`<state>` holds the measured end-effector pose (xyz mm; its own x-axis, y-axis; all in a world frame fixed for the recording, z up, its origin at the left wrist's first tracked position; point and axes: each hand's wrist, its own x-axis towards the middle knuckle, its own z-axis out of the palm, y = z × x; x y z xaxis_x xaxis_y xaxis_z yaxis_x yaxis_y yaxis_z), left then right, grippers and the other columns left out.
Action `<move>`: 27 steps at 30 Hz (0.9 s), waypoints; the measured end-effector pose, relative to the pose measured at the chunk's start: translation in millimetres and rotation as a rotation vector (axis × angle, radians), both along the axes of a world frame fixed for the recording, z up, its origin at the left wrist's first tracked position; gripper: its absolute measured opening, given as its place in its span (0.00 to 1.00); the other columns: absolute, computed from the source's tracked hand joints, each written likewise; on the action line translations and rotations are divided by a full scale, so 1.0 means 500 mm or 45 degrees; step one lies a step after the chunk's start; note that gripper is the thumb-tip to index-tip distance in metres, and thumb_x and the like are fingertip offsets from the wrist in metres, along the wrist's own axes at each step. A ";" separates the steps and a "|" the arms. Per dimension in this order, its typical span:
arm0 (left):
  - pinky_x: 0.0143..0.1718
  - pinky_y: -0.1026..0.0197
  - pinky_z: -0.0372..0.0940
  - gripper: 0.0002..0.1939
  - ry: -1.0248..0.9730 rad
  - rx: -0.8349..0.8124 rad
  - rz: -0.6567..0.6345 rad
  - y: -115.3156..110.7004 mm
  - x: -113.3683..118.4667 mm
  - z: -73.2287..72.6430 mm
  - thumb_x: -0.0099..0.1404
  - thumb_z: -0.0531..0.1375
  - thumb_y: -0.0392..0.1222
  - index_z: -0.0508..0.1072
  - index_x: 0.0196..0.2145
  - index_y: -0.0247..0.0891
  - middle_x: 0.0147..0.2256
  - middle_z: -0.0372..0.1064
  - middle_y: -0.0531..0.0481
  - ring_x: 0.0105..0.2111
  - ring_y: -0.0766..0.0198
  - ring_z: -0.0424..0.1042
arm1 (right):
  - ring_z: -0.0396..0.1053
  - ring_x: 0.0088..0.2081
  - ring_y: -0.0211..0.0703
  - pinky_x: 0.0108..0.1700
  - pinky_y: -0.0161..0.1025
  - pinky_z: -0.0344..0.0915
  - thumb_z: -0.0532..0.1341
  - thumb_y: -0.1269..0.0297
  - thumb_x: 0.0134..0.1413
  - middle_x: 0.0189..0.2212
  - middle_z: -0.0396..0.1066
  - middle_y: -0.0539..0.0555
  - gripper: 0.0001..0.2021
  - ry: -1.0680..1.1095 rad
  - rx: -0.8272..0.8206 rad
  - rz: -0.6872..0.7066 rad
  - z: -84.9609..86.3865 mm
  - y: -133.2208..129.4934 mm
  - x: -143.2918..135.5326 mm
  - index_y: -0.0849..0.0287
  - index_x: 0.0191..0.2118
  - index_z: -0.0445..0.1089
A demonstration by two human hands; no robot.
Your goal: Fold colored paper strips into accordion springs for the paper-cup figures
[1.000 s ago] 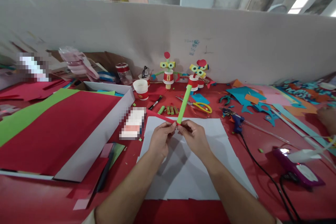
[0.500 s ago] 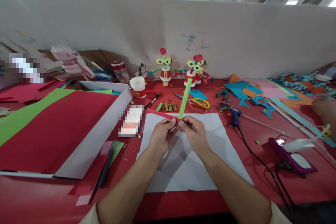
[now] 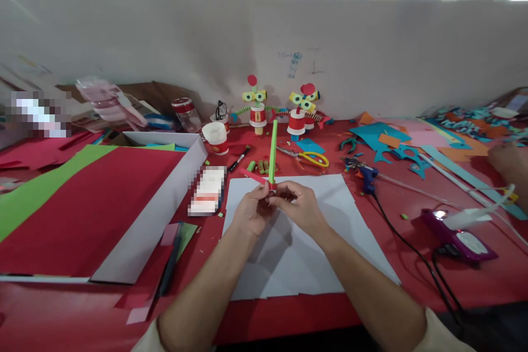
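Observation:
My left hand (image 3: pixel 251 212) pinches the spot where a green paper strip (image 3: pixel 273 148) and a red paper strip (image 3: pixel 253 176) overlap. The green strip stands up, pointing away from me, while the red one sticks out to the left. At the same joint is my right hand (image 3: pixel 303 209), its thumb and fingers closed on the folded ends, which are partly hidden. Both hands are above a white sheet (image 3: pixel 330 258). Just beyond them lie several small folded paper springs (image 3: pixel 262 166) and yellow-handled scissors (image 3: pixel 313 159).
Paper-cup figures (image 3: pixel 258 115) stand by the wall. On the left are a white box (image 3: pixel 152 225) topped with coloured paper, a phone (image 3: pixel 207 191) and stacked cups (image 3: pixel 215 137). Rightward lie a glue gun (image 3: pixel 368 179), a purple power strip (image 3: pixel 462 239) and another person's hand (image 3: pixel 509 168).
The green strip has swung from leaning right to nearly upright and shifted left. My right hand has moved slightly left, its fingers curling around the joint. The background person has moved left.

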<state>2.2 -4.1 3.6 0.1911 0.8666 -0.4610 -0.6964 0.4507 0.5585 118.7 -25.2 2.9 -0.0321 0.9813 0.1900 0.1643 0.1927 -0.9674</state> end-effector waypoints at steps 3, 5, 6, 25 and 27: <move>0.25 0.66 0.63 0.08 -0.075 -0.045 -0.037 0.000 0.000 0.012 0.58 0.59 0.30 0.72 0.21 0.32 0.19 0.64 0.51 0.21 0.69 0.65 | 0.66 0.28 0.37 0.30 0.34 0.62 0.67 0.63 0.44 0.26 0.72 0.48 0.10 -0.129 0.119 -0.019 0.003 -0.006 -0.004 0.57 0.34 0.71; 0.28 0.64 0.65 0.09 -0.120 -0.051 -0.061 -0.003 0.004 0.013 0.58 0.58 0.30 0.71 0.22 0.32 0.21 0.66 0.50 0.23 0.67 0.67 | 0.66 0.27 0.37 0.30 0.34 0.61 0.66 0.60 0.47 0.26 0.71 0.49 0.09 -0.201 0.177 -0.062 0.003 -0.010 -0.005 0.57 0.34 0.70; 0.29 0.64 0.65 0.09 -0.131 -0.051 -0.065 -0.004 0.007 0.012 0.57 0.58 0.29 0.71 0.21 0.33 0.21 0.67 0.50 0.24 0.67 0.67 | 0.66 0.27 0.37 0.30 0.34 0.61 0.64 0.59 0.49 0.26 0.71 0.49 0.09 -0.231 0.190 -0.080 0.003 -0.011 -0.005 0.57 0.34 0.70; 0.28 0.66 0.63 0.13 -0.068 0.106 -0.100 -0.011 0.019 -0.015 0.41 0.71 0.33 0.69 0.20 0.36 0.21 0.66 0.55 0.23 0.71 0.65 | 0.64 0.23 0.37 0.28 0.35 0.59 0.59 0.63 0.53 0.21 0.68 0.48 0.08 0.021 0.146 -0.195 -0.001 -0.015 -0.005 0.57 0.24 0.66; 0.27 0.66 0.61 0.12 -0.016 0.186 -0.114 -0.010 0.019 -0.013 0.43 0.72 0.37 0.71 0.22 0.35 0.21 0.66 0.55 0.22 0.71 0.64 | 0.64 0.23 0.37 0.28 0.35 0.59 0.60 0.61 0.52 0.20 0.67 0.47 0.08 0.194 0.040 -0.193 -0.005 -0.009 -0.009 0.57 0.25 0.66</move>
